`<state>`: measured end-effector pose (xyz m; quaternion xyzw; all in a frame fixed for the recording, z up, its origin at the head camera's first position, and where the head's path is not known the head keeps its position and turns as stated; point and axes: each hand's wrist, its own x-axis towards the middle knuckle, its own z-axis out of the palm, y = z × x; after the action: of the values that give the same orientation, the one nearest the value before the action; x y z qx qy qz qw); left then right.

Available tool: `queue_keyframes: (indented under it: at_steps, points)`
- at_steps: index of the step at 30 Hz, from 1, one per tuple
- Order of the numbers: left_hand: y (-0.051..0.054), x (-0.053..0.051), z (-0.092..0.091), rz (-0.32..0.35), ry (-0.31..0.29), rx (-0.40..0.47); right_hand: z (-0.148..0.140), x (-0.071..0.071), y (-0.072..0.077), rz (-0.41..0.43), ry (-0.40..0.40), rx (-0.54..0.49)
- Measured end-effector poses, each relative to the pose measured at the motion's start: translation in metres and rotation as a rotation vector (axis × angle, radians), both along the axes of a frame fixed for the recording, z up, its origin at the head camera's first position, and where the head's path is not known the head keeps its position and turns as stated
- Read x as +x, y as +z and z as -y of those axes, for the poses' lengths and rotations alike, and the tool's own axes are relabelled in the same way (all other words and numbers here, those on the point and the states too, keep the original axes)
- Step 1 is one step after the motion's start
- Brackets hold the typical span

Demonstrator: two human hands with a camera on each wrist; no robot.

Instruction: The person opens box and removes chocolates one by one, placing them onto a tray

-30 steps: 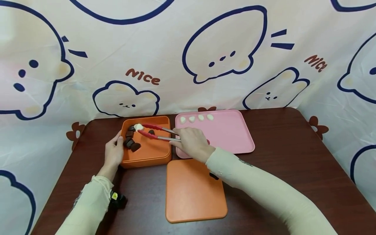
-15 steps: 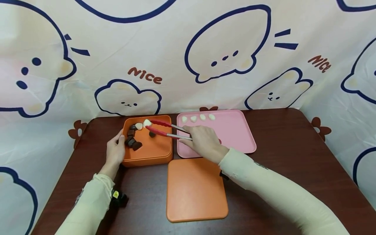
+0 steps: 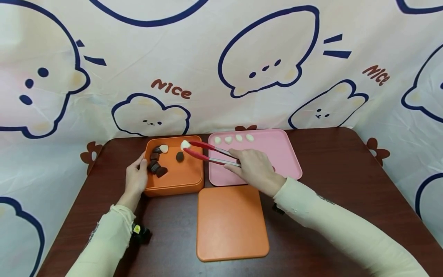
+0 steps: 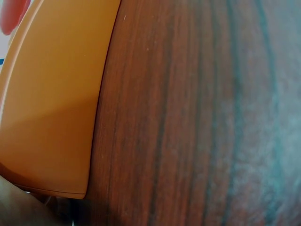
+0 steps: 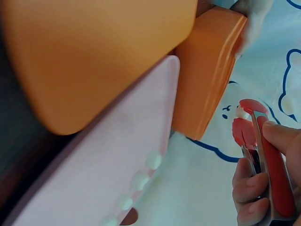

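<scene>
My right hand (image 3: 257,168) grips red-tipped tongs (image 3: 221,162), which pinch a white piece (image 3: 185,145) above the right part of the orange box (image 3: 174,188). In the right wrist view the fingers (image 5: 251,190) curl round the tong handles, and the white piece (image 5: 241,113) sits between the red tips. My left hand (image 3: 136,177) holds the box's left wall. Inside lie several dark brown pieces (image 3: 161,171) along the left, one dark piece (image 3: 179,156) nearer the middle, and another white piece (image 3: 164,149) at the back left.
Right of the box stands a pink tray (image 3: 273,154) with several white pieces (image 3: 228,140) in a row along its back edge. An orange lid-like panel (image 3: 232,227) lies in front of the tray on the dark wooden table (image 3: 166,238). Patterned cloth hangs behind.
The right hand and tongs have moved right, carrying a white piece from the box's back left. Another white piece now shows there. The left hand stays on the box.
</scene>
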<state>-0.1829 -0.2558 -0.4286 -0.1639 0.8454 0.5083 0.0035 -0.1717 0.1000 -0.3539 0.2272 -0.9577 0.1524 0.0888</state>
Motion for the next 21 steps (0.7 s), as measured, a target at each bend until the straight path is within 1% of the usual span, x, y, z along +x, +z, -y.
queue_keyframes:
  at_steps: [7,15,21]
  points:
    - [-0.001,0.000,0.001,-0.002,0.000,0.002,-0.021,0.004,-0.008,0.003,-0.031,0.003]
    - [0.000,0.000,0.000,-0.043,0.007,0.002,-0.042,0.006,-0.010,-0.017,-0.047,-0.016]
    - [0.000,0.001,0.001,-0.044,0.008,-0.001,-0.057,0.005,-0.015,0.009,-0.062,-0.034]
